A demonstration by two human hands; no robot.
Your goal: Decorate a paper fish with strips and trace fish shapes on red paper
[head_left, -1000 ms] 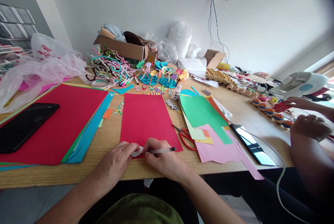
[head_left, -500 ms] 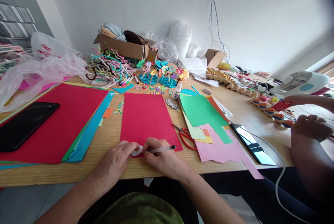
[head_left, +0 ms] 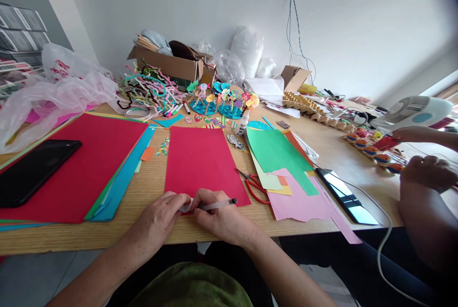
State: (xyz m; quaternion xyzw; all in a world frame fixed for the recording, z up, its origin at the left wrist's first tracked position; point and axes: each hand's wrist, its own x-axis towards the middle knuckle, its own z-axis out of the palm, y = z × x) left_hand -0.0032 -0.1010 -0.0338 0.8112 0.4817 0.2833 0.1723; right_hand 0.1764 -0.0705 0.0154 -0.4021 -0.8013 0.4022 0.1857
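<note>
Red paper (head_left: 200, 159) lies near the desk's (head_left: 71, 241) front edge; over its near side I have the left hand (head_left: 162, 214) pinching a small pale piece (head_left: 186, 207), the right hand (head_left: 221, 216) gripping a pen (head_left: 219, 204). I'd guess a loose pinch could let the piece skid under pen pressure, marking the red.

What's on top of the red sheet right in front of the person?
Over the near edge of the red sheet, the left hand pinches a small pale piece and the right hand holds a pen. The hands hide the pen's tip and the sheet beneath them.
</note>
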